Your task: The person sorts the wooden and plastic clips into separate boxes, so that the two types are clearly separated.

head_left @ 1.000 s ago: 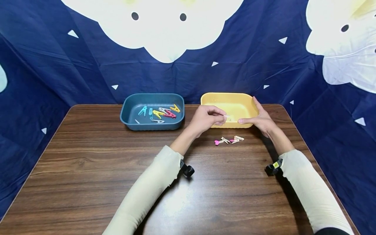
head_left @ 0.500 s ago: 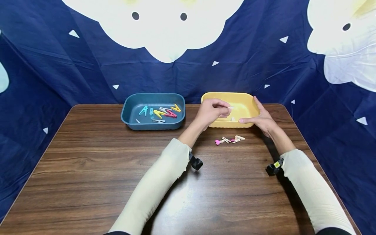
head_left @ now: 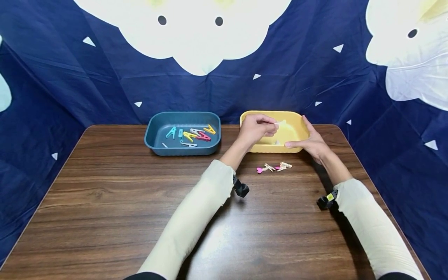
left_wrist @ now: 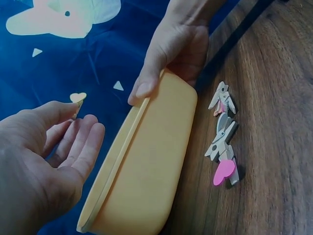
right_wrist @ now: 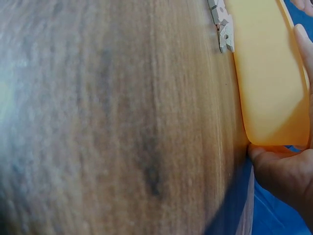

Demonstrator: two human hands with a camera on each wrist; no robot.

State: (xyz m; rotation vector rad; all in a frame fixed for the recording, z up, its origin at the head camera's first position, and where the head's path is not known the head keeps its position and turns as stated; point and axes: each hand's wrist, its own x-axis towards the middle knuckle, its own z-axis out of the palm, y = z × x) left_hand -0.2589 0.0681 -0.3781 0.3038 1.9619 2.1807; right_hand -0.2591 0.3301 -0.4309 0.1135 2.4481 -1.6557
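In the head view my left hand (head_left: 257, 128) is over the yellow bin (head_left: 267, 149), pinching a small clothespin (head_left: 282, 122) between thumb and fingertips. The left wrist view shows a pale yellow heart on that clothespin (left_wrist: 78, 98). My right hand (head_left: 314, 144) grips the bin's right end, thumb on the front rim and fingers along the side. Something small and pale lies on the bin's floor, too unclear to name. In front of the bin, several wooden clothespins (head_left: 269, 167) lie in a loose group; one bears a pink heart (left_wrist: 225, 170).
Left of the yellow bin stands a dark blue bin (head_left: 180, 151) holding several plastic clothespins (head_left: 189, 136) in turquoise, yellow, red and white. Both stand near the far edge of the wooden table (head_left: 105, 202), close to a blue patterned cloth (head_left: 224, 97).
My left hand has moved to the right and farther over the yellow bin, still pinching the clothespin. My right hand keeps its grip on the bin.
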